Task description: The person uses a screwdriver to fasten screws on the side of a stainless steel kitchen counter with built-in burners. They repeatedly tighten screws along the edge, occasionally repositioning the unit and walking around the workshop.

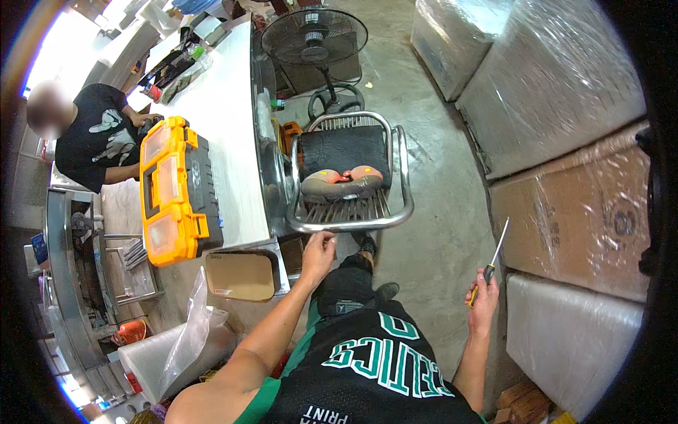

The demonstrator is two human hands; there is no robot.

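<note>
Head view, right hand (484,300) gripping yellow-black screwdriver (489,273), silver shaft (501,239), left hand (319,256) curled, contents unclear

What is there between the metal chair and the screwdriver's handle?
In the head view, only grey floor shows between the chair and the screwdriver's handle.

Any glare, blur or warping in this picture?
Head view throughout: the upper left is blown out white; the plastic-wrapped boxes glint at right, their line curving with the fisheye; the co-worker's head is blurred; the screwdriver looks fairly sharp.
</note>
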